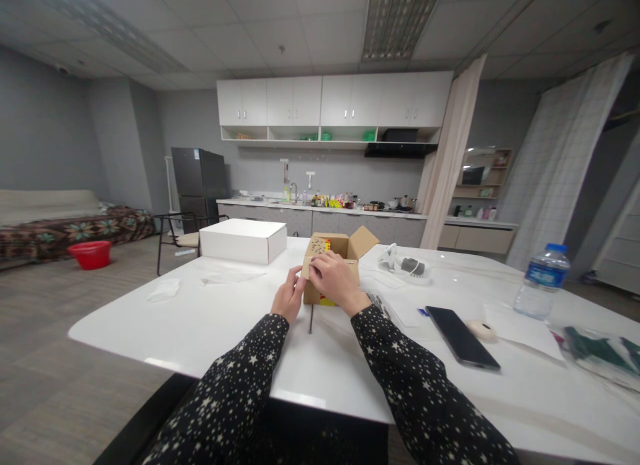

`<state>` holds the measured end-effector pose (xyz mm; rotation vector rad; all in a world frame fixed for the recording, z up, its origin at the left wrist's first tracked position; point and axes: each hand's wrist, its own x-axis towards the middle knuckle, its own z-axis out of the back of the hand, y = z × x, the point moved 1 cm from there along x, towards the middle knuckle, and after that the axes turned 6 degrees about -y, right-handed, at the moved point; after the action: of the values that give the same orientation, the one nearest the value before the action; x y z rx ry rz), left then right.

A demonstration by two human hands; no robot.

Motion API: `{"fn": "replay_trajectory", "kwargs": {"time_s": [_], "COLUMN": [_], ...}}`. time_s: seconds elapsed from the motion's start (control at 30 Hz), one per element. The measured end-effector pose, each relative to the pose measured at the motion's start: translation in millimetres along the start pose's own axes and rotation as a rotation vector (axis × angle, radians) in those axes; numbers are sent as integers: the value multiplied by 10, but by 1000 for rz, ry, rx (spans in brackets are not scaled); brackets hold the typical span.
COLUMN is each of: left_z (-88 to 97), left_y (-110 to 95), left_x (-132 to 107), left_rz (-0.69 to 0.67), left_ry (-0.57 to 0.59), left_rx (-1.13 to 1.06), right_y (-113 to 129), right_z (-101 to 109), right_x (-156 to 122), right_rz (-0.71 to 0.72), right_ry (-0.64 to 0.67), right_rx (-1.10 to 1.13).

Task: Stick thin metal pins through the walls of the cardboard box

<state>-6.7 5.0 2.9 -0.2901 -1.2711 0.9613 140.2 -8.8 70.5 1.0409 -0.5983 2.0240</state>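
A small brown cardboard box (338, 246) stands open on the white table (230, 318), its far flaps up and something red and yellow showing inside. My right hand (336, 279) lies over the box's near flap, fingers pressing it down. My left hand (289, 298) grips the box's near left corner. Both arms wear black sleeves with white stars. A thin dark stick (311, 318) lies on the table just in front of the box, between my wrists.
A closed white box (243, 240) sits at the far left, with tissue (164, 289) near it. A black phone (461, 336), small round object (482, 329), papers and water bottle (543, 281) lie right. White headset (405, 265) beyond. Kitchen counter behind.
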Motion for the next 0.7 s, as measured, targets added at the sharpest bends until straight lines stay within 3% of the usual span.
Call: {"fn": "replay_trajectory", "kwargs": {"time_s": [0.33, 0.7], "left_z": [-12, -15], "left_y": [16, 42], "left_x": [8, 10], "left_rz": [4, 4], "left_ry": [14, 12], "left_rx": [-24, -15], "right_y": [-21, -20], "right_z": [-18, 15], "right_x": [17, 84], "right_rz": [-73, -120], "right_ry": [-18, 54], "right_rx": [-48, -72]}}
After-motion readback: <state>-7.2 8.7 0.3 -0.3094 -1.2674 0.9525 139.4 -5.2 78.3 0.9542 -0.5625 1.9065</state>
